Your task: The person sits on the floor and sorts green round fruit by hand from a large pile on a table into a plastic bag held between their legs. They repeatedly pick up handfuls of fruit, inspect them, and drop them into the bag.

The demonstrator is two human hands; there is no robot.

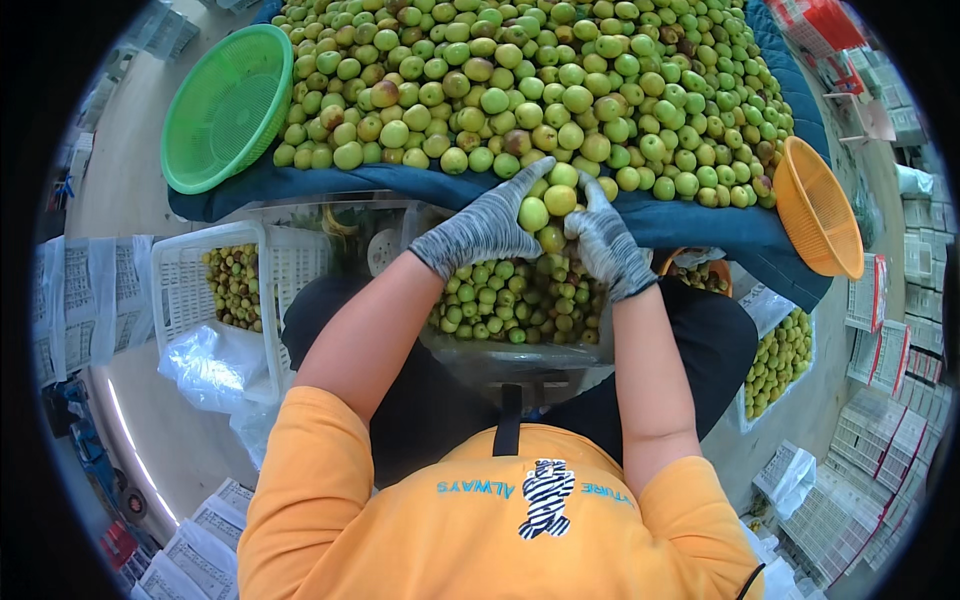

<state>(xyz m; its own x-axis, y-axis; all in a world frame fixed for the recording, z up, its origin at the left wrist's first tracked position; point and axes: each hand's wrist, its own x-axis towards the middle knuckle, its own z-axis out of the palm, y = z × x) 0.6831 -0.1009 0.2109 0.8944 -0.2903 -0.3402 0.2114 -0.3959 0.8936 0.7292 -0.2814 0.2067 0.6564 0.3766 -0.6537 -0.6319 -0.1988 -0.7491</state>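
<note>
My left hand (487, 221) and my right hand (609, 236), both in grey knitted gloves, are cupped around several round green fruits (559, 200) that look like jujubes. They are at the front edge of a large heap of such fruits (480, 97), some reddish brown, on a dark blue quilted cloth (420, 184). Directly below my hands, between my knees, a plastic-lined crate holds more green fruits (502, 300). The palms and some of the held fruits are hidden by the gloves.
A green plastic basket (229, 109) leans at the heap's left, an orange basket (817, 206) at its right. A white crate (210, 277) with browner fruits stands left of my knee. At the right sits a lined crate of yellow-green fruits (780, 360). Stacked crates (870, 465) line the right.
</note>
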